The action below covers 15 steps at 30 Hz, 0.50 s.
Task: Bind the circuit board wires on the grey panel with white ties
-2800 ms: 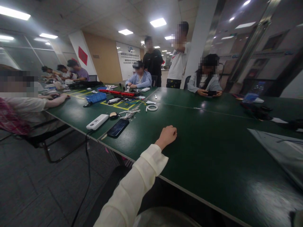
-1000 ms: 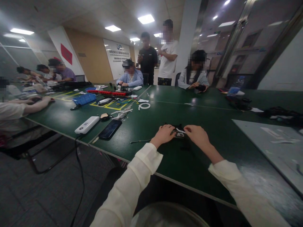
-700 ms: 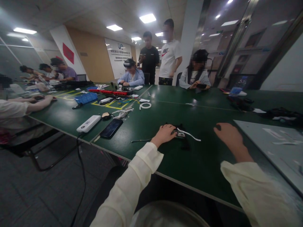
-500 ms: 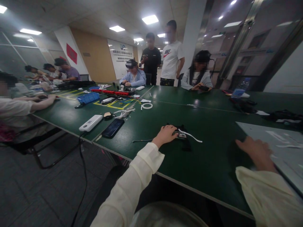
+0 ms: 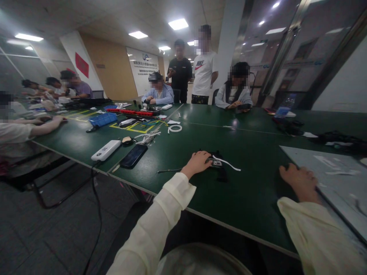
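Note:
My left hand [image 5: 197,163] rests over a small dark device [image 5: 216,162] with black straps [image 5: 222,175], its fingers curved onto the left part and hiding it. A thin white strip [image 5: 229,163] sticks out to the right of the device. From under the wrist a thin grey cord [image 5: 169,170] runs left across the table. My right hand [image 5: 299,182] is at the left edge of a grey board [image 5: 301,154], palm down, thumb apart from the fingers, with nothing visible in it. Whether its fingertips touch the board cannot be made out.
On the green table [image 5: 246,198] to the left lie a phone [image 5: 133,156], a white power bank [image 5: 106,150] with a black cable, a white tape ring [image 5: 174,129] and a blue bin [image 5: 102,119]. Dark cloth items [image 5: 344,142] lie at far right. Several people sit or stand around.
The view has shifted slightly, so everything sits a little further left. My right hand, blurred before, is now sharper beside the board. My left hand stays on the device.

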Motion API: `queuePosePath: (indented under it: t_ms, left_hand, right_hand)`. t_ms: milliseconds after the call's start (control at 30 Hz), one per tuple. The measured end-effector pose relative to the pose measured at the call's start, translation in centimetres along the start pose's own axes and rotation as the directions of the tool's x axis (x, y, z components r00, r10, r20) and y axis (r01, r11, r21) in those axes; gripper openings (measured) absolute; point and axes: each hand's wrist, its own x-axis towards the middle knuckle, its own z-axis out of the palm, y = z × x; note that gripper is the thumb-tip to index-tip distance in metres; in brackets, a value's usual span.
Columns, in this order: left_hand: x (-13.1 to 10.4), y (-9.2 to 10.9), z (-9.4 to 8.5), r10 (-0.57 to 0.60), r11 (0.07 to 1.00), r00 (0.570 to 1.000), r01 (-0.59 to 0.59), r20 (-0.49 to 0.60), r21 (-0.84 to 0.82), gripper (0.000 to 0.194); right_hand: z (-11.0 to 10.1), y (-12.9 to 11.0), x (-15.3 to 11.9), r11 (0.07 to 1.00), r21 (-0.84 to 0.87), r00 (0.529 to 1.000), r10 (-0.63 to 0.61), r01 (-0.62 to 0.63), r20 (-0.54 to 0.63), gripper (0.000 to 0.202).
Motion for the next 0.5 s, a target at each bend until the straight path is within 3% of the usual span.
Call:
queuePosePath:
  t_ms: [100,267,500]
  left_hand:
    - [-0.1,0.2,-0.3,0.001,1.000,1.000,-0.001,0.015,-0.005,0.034]
    - [-0.1,0.3,-0.6,0.004,1.000,1.000,-0.003,0.011,-0.014,0.033]
    - [0.0,0.0,-0.1,0.019,0.999,1.000,-0.020,-0.008,-0.026,0.033]
  right_hand:
    - [-0.5,-0.1,-0.4,1.000,-0.011,0.999,-0.023,0.023,-0.024,0.044]
    - [-1.1,0.9,-0.4,0.997,-0.066,0.981,0.015,-0.028,-0.193,0.048]
    - [-0.6,1.8,0.3,0.991,-0.134,0.997,-0.002,-0.010,-0.082,0.045]
